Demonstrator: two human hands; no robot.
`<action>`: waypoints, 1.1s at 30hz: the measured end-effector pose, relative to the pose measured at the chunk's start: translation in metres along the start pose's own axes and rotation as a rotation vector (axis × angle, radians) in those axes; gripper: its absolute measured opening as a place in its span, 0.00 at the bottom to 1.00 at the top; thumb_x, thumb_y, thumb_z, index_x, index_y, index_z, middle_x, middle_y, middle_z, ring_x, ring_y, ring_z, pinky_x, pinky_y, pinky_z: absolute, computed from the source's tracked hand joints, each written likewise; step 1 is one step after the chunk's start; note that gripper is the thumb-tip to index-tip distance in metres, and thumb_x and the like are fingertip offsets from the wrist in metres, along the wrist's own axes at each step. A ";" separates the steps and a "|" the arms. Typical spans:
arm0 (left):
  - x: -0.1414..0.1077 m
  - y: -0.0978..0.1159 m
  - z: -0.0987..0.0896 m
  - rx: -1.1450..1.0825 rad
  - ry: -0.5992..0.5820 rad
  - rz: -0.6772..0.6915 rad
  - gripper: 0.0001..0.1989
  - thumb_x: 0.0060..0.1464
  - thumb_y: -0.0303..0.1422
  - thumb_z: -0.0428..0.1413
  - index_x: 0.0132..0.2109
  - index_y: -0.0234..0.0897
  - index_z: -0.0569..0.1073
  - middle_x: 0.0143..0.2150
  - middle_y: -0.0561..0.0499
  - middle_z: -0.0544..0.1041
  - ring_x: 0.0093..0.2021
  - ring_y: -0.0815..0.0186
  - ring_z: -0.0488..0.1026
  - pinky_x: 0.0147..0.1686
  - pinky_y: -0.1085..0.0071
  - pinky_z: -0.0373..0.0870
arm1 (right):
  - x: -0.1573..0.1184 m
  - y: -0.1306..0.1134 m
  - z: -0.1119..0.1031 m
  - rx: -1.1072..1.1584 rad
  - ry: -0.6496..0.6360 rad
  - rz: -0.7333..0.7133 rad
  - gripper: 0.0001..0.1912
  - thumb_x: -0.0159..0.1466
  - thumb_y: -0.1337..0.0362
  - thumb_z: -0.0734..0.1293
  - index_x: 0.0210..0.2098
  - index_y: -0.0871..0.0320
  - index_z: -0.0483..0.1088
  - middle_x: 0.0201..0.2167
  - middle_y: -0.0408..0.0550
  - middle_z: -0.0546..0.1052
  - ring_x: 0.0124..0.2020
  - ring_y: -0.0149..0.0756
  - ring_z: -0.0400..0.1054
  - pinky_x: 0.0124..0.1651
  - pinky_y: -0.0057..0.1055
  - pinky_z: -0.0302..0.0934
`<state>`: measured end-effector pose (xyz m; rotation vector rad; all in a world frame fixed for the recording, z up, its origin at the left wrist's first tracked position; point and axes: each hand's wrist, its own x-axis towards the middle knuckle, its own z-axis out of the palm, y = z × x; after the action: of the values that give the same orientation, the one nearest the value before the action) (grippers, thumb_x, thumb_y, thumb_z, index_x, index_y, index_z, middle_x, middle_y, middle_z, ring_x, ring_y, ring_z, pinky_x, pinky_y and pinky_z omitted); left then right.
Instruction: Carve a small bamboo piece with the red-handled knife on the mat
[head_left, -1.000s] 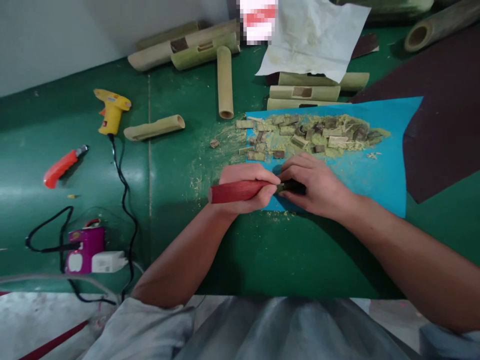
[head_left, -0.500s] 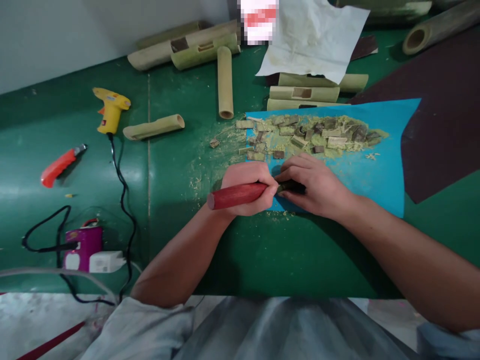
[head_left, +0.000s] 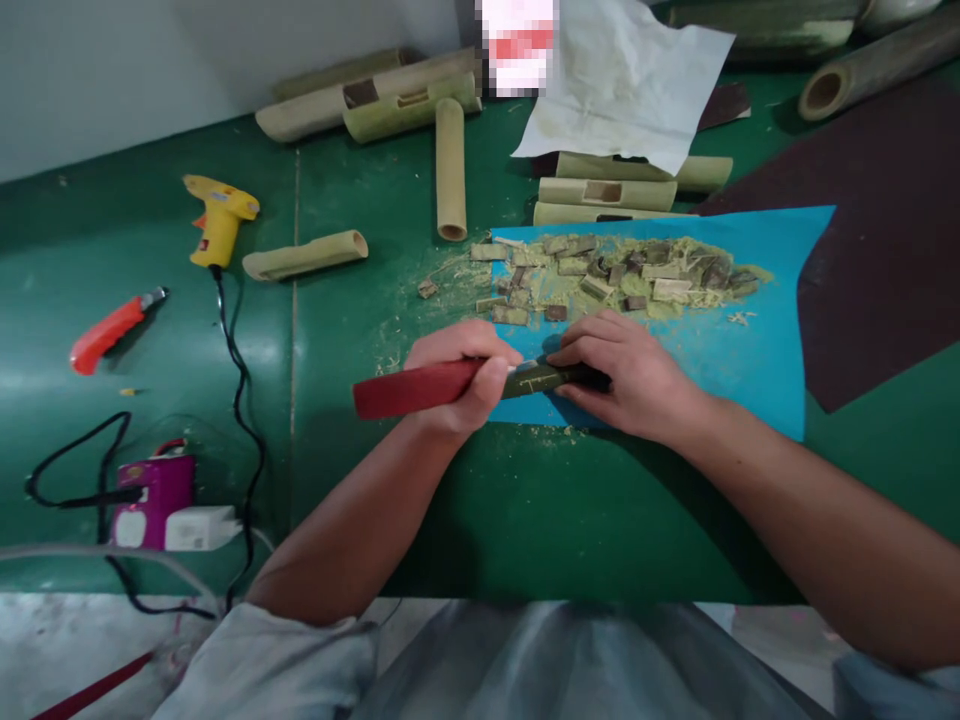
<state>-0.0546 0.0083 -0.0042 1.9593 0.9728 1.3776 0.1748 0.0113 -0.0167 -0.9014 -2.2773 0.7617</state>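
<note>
My left hand (head_left: 461, 375) is closed round a tool with a red handle (head_left: 412, 390); a short pale metal part shows beyond its fingers. A dark green piece of bamboo (head_left: 544, 379) lies just right of it, partly under the tool. My right hand (head_left: 630, 375) grips the right part of that piece, its fingers wrapped over it. Beneath both is a blue sheet (head_left: 757, 370) on the green table (head_left: 525, 520). Bamboo chips and shavings (head_left: 615, 270) are heaped on the sheet beyond my hands.
At the left are a yellow glue gun (head_left: 220, 220), a red-handled cutter (head_left: 112, 335), a purple power block (head_left: 161, 495) and black cable. Bamboo tubes (head_left: 451, 170) lie at the back, near a white paper (head_left: 622, 90). A dark sheet (head_left: 885, 240) lies right.
My left hand has moved left with the red-handled tool, uncovering more of the dark green piece. My right hand has stayed almost in place. The view has shifted slightly.
</note>
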 end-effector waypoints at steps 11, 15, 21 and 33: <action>0.010 0.006 0.001 -0.028 -0.196 0.054 0.06 0.61 0.35 0.63 0.35 0.41 0.81 0.30 0.52 0.84 0.27 0.69 0.79 0.27 0.73 0.74 | 0.002 -0.001 0.001 -0.002 0.001 -0.007 0.05 0.70 0.62 0.68 0.43 0.54 0.75 0.43 0.53 0.81 0.45 0.46 0.73 0.48 0.46 0.65; 0.009 0.003 0.002 -0.011 -0.195 0.059 0.05 0.60 0.35 0.64 0.36 0.41 0.81 0.31 0.53 0.85 0.27 0.69 0.80 0.28 0.73 0.74 | 0.003 0.002 0.001 -0.004 0.011 -0.032 0.05 0.70 0.60 0.68 0.41 0.53 0.75 0.42 0.52 0.81 0.45 0.46 0.73 0.49 0.46 0.65; 0.009 0.003 0.004 0.024 -0.202 -0.001 0.06 0.59 0.34 0.63 0.33 0.42 0.81 0.30 0.54 0.83 0.26 0.70 0.76 0.28 0.70 0.71 | 0.004 0.003 0.000 -0.025 0.020 -0.052 0.05 0.69 0.61 0.68 0.42 0.55 0.76 0.42 0.53 0.81 0.44 0.46 0.73 0.48 0.45 0.65; 0.005 0.003 0.004 -0.060 -0.111 -0.067 0.10 0.55 0.32 0.58 0.25 0.40 0.71 0.22 0.56 0.70 0.22 0.71 0.64 0.24 0.68 0.60 | 0.004 0.004 -0.002 -0.030 -0.011 -0.054 0.10 0.68 0.61 0.69 0.45 0.58 0.79 0.45 0.56 0.82 0.45 0.48 0.73 0.50 0.47 0.66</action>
<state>-0.0495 0.0104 -0.0005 1.9194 0.9262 1.2341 0.1752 0.0173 -0.0165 -0.8483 -2.3191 0.7122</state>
